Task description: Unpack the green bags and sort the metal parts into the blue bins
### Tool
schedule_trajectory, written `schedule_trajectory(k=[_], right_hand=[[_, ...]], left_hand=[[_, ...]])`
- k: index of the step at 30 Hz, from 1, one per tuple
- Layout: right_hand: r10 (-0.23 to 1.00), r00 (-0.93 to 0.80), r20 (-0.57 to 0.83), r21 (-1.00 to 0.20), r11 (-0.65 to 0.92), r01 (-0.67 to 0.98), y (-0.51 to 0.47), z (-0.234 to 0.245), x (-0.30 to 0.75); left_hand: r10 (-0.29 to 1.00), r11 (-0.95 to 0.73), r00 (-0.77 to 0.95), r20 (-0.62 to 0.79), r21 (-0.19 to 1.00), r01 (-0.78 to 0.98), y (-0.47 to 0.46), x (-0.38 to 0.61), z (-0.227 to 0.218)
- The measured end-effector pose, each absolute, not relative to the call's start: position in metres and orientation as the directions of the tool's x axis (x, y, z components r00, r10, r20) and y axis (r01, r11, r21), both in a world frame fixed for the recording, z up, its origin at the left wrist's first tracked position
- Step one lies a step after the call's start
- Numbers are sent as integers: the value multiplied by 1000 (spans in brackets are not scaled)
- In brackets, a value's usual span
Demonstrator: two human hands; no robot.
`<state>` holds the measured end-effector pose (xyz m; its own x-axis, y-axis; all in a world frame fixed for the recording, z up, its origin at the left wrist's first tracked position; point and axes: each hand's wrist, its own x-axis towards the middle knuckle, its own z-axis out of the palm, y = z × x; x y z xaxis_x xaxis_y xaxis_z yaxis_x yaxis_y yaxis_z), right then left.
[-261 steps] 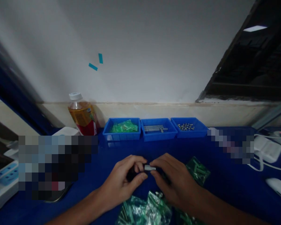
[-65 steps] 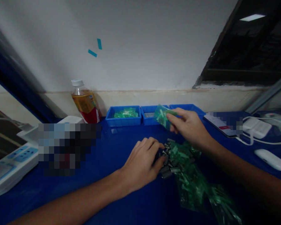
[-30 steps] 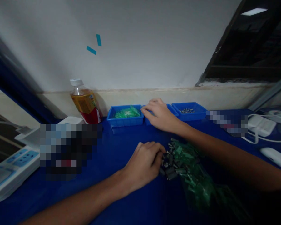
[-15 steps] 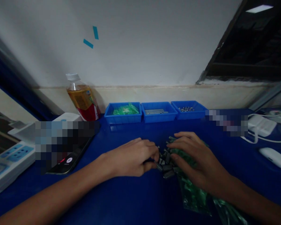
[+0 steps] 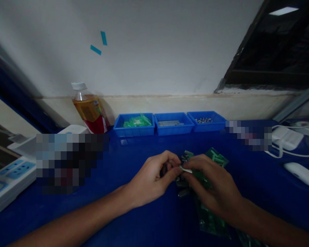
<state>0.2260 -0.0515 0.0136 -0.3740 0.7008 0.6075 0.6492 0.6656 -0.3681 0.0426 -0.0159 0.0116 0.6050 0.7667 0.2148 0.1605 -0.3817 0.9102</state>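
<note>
My right hand is closed, thumb and forefinger pinching a small, pale, narrow piece with a metallic look. At the left end of that piece, the thumb and fingertips of my left hand are pressed together; exactly what lies between them is partly hidden. Just beneath and behind the fingers is a pile of short metal cylinders, dark and shiny. A clear bag of green parts lies behind my right hand, and another green bag lies under its wrist.
Along the wall stand three blue bins: one with green bags, one with metal rods, one with small metal parts. A drink bottle and power strip are at left. A white device and cables lie right.
My left hand has turned upward and risen from the pile. My right hand has closed from spread fingers, and both hands now meet at the small pale piece.
</note>
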Motion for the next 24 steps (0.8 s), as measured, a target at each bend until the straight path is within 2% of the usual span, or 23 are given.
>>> schedule_trajectory(k=[4,9,18,24], right_hand=[[762,-308,569,-458,605,651,-55,17,226],[775,-328,539,-490,606,626,-56,18,226],[711,-406,575,-291,641,710,-50,10,232],[677,-429,598,-145,617,773,-20,28,254]], left_hand=[[707,-585,599,377,787,196,-18,40,8],[695,-634,589,412,738,232,-17,40,8],[731,-609,574,369,732,306,-13,42,11],[756,-636,556,344,583,505,-9,37,5]])
